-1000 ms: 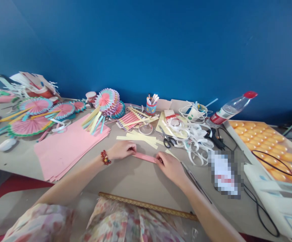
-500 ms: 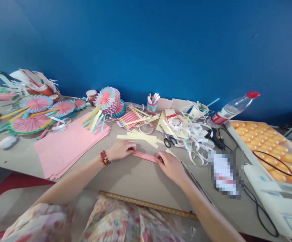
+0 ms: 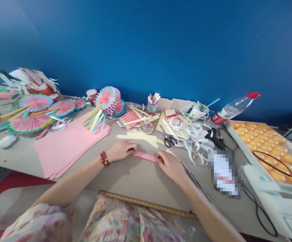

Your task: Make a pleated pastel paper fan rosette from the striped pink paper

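Note:
A narrow folded pink paper strip (image 3: pixel 146 156) lies on the table between my hands. My left hand (image 3: pixel 122 149), with a red bead bracelet on its wrist, has its fingers curled down onto the strip's left end. My right hand (image 3: pixel 169 165) pinches the strip's right end against the tabletop. A stack of pink paper sheets (image 3: pixel 67 144) lies to the left of my left forearm. Pale yellow paper strips (image 3: pixel 140 137) lie just beyond the pink strip.
Black scissors (image 3: pixel 168 139) and a tangle of white paper curls (image 3: pixel 195 137) lie right of the yellow strips. Pleated paper fans (image 3: pixel 33 112) cover the far left. A pen cup (image 3: pixel 151 107), a plastic bottle (image 3: pixel 233 107), black cables (image 3: pixel 261 211) and a ruler (image 3: pixel 148 204) are nearby.

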A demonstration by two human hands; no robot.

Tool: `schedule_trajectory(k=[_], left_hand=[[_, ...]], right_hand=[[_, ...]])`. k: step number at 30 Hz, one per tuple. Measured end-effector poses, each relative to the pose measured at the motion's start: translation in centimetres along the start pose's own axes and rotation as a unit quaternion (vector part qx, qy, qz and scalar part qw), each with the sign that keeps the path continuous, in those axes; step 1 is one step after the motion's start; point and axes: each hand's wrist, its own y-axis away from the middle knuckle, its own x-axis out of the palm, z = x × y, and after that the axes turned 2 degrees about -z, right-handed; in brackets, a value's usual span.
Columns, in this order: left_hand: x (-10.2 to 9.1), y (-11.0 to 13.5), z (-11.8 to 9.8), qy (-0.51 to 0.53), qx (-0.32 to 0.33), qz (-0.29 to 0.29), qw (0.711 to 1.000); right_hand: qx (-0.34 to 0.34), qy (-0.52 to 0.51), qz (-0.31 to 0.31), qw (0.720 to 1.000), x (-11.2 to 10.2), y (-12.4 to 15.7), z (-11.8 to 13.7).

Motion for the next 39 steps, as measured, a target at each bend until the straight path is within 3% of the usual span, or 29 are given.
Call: schedule_trajectory(k=[10, 22, 39], left_hand=[[0.5, 0.4, -0.2, -0.014, 0.008, -0.023, 1.0], [0.0, 0.1, -0.2, -0.016, 0.01, -0.003, 1.0], [0.1, 0.2, -0.1, -0.01, 0.015, -0.003, 1.0]], right_hand=[[-0.013, -0.062, 0.031, 0.998, -0.8, -0.2, -0.7], [-0.036, -0.133, 0.055, 0.989, -1.0, -1.1, -2.4], [-0.079, -0.142, -0.02, 0.987, 0.6, 0.2, -2.9]])
